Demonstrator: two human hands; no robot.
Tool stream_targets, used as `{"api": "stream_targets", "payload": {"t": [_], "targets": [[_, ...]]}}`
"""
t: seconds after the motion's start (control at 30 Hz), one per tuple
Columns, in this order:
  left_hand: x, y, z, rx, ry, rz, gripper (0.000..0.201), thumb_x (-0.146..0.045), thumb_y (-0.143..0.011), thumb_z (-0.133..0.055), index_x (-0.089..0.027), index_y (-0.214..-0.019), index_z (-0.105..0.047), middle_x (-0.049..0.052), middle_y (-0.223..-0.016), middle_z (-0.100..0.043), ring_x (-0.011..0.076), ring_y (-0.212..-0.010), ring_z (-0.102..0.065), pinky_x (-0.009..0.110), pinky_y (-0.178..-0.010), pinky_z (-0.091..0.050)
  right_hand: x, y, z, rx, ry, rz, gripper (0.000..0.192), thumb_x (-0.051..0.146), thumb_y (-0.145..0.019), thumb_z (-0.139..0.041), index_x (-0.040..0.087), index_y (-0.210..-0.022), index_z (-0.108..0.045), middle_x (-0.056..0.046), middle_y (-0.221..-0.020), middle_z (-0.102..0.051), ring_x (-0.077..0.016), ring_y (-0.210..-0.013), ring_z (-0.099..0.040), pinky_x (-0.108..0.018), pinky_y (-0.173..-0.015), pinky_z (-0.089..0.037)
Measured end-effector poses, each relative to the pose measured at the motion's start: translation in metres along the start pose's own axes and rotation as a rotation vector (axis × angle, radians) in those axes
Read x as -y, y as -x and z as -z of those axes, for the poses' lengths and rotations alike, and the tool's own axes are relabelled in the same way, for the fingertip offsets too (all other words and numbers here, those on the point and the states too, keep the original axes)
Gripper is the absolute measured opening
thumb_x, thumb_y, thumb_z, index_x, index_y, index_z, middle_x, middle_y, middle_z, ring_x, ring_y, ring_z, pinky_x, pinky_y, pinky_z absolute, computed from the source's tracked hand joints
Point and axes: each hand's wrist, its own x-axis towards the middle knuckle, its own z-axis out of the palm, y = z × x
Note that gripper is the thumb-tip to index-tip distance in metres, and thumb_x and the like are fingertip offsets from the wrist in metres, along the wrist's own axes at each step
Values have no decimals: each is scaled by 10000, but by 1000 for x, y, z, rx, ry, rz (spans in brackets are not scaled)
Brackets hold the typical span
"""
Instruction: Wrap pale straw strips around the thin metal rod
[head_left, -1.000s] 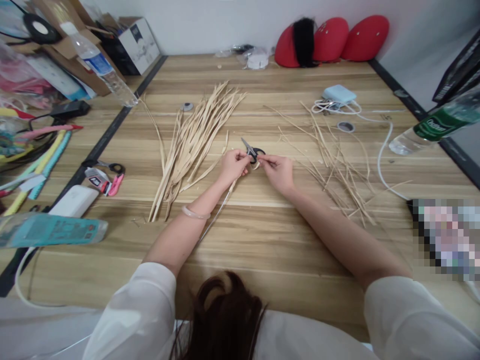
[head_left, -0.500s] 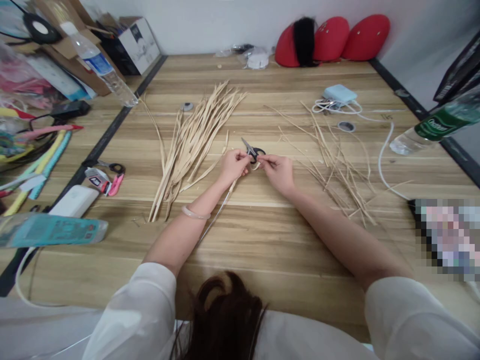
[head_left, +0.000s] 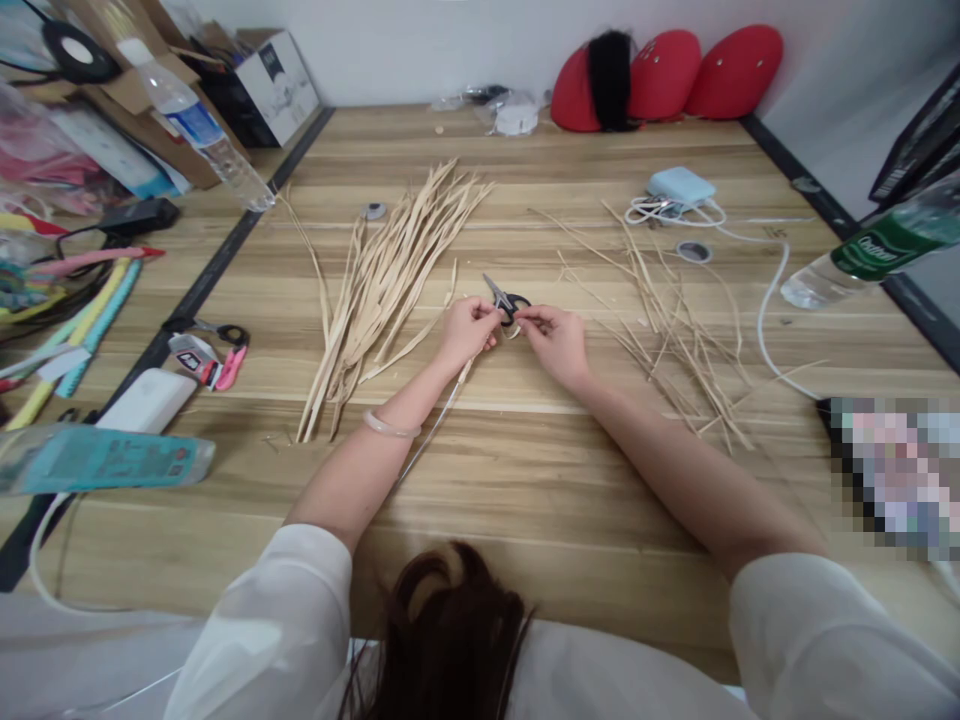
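In the middle of the table, my left hand (head_left: 469,330) is closed in a pinch on a thin pale wire (head_left: 442,415). Straw covers the wire's upper end just below the fingers, and the lower end runs down beside my forearm. My right hand (head_left: 556,342) pinches a short straw strip (head_left: 513,332), which curves between the two hands. Small black-handled scissors (head_left: 498,291) lie just beyond my fingertips, their blades pointing away. A bundle of flat straw strips (head_left: 397,270) is spread to the left. Thinner straw pieces (head_left: 667,320) are scattered to the right.
At left lie a second pair of scissors (head_left: 225,333), a white power bank (head_left: 154,400) and a teal-labelled bottle (head_left: 112,460). A green-labelled bottle (head_left: 877,245), a light-blue box (head_left: 681,186) with white cable and a tape roll (head_left: 694,252) are at right. Red padded shapes (head_left: 731,75) stand at the back.
Almost nothing differs. Both hands keep the same pinch in the same place, and the view has shifted very slightly.
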Motion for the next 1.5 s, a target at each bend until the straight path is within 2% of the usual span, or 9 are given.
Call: {"api": "stream_targets", "payload": {"t": [0.43,0.73,1.5], "targets": [[-2,2,-1,-4,8,21,123,-214,-755,-616,-146,-680,-547,-42,-505,-552,55,-344,-492,158,-353,-359,3,1,1,12,16,36,146,183,-767,-605,164,-833,-734,-57,-797,-738,-157,-672,-669,-277,-636,-514],[-4,3,0,-3,-4,19,121,-219,-762,-623,-148,-692,-556,-42,-496,-551,54,-351,-496,152,-361,-354,-4,1,0,35,24,37,174,180,-769,-586,174,-841,-745,-51,-790,-740,-178,-724,-688,-322,-732,-548],[-5,3,0,2,8,36,112,-209,-767,-618,-152,-695,-553,-39,-504,-559,61,-354,-494,169,-370,-353,-3,1,1,55,57,48,208,161,-749,-552,160,-824,-746,-62,-799,-749,-176,-707,-686,-307,-692,-528]]}}
